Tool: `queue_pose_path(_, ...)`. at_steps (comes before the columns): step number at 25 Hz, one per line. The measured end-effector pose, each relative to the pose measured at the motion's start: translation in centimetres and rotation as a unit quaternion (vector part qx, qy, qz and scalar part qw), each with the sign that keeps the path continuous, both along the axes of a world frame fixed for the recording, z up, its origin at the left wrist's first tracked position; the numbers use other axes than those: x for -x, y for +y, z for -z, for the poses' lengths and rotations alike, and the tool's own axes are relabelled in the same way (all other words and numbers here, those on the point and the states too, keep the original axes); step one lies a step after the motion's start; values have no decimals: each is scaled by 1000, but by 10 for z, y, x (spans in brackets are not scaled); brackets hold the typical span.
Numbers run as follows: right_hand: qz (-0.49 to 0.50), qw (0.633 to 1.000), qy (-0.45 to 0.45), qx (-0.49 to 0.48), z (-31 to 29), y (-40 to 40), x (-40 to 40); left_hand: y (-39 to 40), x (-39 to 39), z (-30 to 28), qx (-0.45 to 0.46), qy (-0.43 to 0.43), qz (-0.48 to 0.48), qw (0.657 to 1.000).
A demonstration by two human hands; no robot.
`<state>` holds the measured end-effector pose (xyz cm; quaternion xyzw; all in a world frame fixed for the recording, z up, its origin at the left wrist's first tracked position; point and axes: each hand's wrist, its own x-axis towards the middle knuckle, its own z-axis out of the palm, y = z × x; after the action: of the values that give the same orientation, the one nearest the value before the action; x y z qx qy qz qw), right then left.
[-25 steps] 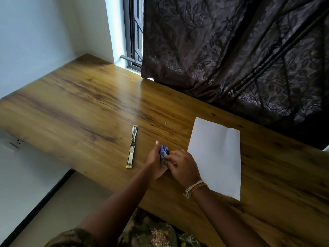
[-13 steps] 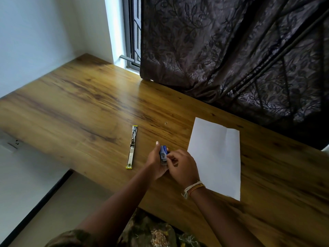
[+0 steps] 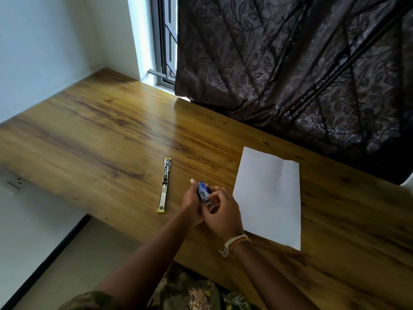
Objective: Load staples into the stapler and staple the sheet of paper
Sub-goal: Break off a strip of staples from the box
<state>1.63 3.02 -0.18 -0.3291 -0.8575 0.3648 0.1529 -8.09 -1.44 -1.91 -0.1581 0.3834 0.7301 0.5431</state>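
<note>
A wooden worktop (image 3: 93, 139) runs beneath a dark curtain (image 3: 290, 63) and carries the task's things. The sheet of paper (image 3: 268, 198) lies flat at the right, a fold line down it, untouched. The stapler (image 3: 164, 185) lies swung fully open to the left of the hands, its staple channel facing up, near the front edge and apart from both hands. Between stapler and paper, just above the worktop, the left hand (image 3: 192, 206) grips a small blue staple box (image 3: 203, 190), fingers and thumb curled around it. The right hand (image 3: 221, 212) has its fingers (image 3: 215, 193) curled at the box's lower end, apparently pinching something there; whether it is a flap or a staple strip cannot be told.

Step in hand, as judged: getting staples out of the box, before loading. The next move calls for drawing out one strip intact and laying it, legs down, into the open channel.

Against the earlier frames, the box sits slightly more tilted in the hands; stapler and paper lie unchanged.
</note>
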Motion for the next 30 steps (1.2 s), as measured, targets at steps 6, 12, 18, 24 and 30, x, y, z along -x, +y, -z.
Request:
queue_pose_path(6,-77,987,-25,-137,9,4,-11,2,0,2,-58,-6,1,998)
queue_pose_path(12,-95,982,-14,-160,7,3,-17,2,0,2,-57,-8,0,998)
queue_pose_path(18,-12,998,22,-61,0,0,-14,4,0,7,-65,-15,-15,998)
queue_pose_path(24,63,998,-18,10,-8,-1,3,4,1,14,-66,-17,-25,997)
queue_pose_path(30,59,997,-42,-3,-11,-1,6,2,-1,7,-66,-14,-29,997)
